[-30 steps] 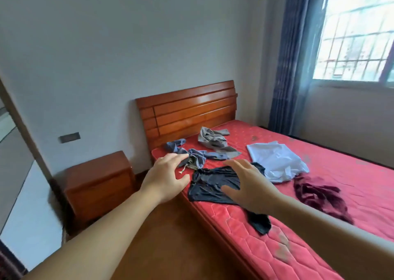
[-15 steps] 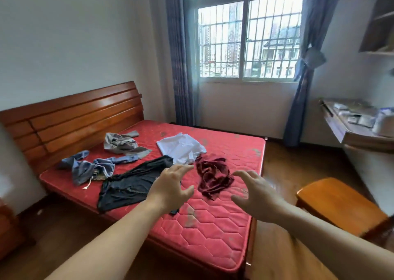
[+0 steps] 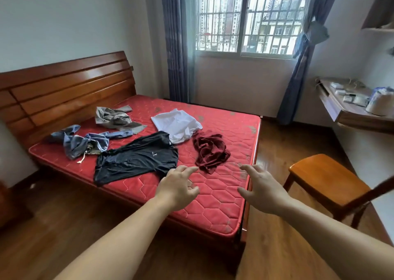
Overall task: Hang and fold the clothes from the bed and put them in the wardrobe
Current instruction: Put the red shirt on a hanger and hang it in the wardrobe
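Note:
Several garments lie on the red mattress (image 3: 215, 203): a dark navy shirt (image 3: 136, 159) spread flat, a crumpled maroon garment (image 3: 210, 151), a white garment (image 3: 177, 125), a blue-grey piece with a drawstring (image 3: 78, 142) and a grey-beige piece (image 3: 115, 118) near the headboard. My left hand (image 3: 178, 187) hovers over the mattress just right of the navy shirt, fingers loosely spread, holding nothing. My right hand (image 3: 261, 187) hangs over the bed's foot edge, below the maroon garment, fingers spread and empty. The wardrobe is out of view.
A wooden headboard (image 3: 64, 87) stands at the left. A wooden chair (image 3: 326, 178) sits right of the bed's foot. A wall desk (image 3: 351, 113) with small items is at the right. Barred window (image 3: 247, 17) and blue curtains stand behind. Wooden floor surrounds the bed.
My view has swung right from the headboard side to the foot of the bed. Both hands moved from over the navy shirt toward the maroon garment, still empty.

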Demonstrator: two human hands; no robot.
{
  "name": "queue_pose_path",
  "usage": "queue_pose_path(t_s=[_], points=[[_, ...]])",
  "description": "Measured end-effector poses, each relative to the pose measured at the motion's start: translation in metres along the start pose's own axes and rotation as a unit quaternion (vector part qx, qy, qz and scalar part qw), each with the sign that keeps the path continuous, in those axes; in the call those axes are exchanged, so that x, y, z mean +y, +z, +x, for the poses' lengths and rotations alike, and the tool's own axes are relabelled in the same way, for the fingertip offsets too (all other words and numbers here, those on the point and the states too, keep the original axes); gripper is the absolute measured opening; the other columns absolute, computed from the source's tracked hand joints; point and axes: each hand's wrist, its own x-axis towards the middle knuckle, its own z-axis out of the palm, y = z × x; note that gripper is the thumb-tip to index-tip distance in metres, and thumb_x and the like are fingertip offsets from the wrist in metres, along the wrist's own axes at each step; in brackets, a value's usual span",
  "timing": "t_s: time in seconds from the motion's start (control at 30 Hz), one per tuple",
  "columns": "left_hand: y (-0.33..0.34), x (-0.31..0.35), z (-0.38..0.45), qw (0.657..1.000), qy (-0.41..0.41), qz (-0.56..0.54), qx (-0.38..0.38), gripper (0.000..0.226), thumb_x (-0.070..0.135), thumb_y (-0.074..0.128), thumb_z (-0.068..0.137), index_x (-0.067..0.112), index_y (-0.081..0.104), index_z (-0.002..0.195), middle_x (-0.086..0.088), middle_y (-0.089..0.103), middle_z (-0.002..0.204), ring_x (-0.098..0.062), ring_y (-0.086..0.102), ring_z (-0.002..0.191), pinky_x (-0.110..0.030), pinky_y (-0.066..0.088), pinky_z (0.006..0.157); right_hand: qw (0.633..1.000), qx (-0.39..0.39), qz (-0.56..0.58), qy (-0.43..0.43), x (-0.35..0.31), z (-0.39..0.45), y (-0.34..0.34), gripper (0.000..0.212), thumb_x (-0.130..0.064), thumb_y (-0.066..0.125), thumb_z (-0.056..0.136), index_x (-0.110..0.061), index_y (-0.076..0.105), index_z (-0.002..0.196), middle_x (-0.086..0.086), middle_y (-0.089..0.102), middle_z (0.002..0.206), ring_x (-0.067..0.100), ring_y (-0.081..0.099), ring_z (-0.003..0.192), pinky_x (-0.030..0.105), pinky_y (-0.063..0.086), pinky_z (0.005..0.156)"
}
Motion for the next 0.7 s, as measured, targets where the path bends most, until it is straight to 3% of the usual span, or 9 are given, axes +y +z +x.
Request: queue_pose_path(t_s=[0.33, 0.7], points=[[0.030, 0.004, 0.063, 0.999, -0.011, 0.018, -0.039, 0.060, 0.045, 0.058, 0.086, 0.037, 0.040, 0.143, 0.011, 0.043, 0.143, -0.016, 0.036, 0.133, -0.036, 0.038, 0.107, 0.998, -0.003, -0.008, 0.058, 0.057, 0.051, 0.015, 0.067, -0.051, 0.061, 0.082, -0.038, 0.031, 0.141, -0.003, 0.037, 0.146, 0.021, 0.042, 0.129, 0.040, 0.048, 0.096], [0.058, 0.018, 0.193, 0.996, -0.057, 0.042, -0.059, 0.060, 0.044, 0.057, 0.084, 0.038, 0.040, 0.142, 0.009, 0.042, 0.143, -0.017, 0.037, 0.131, -0.038, 0.039, 0.106, 0.997, -0.039, 0.019, 0.070, 0.136, 0.194, 0.005, 0.068, -0.049, 0.062, 0.085, -0.031, 0.031, 0.144, 0.003, 0.038, 0.144, 0.025, 0.041, 0.129, 0.046, 0.047, 0.099]])
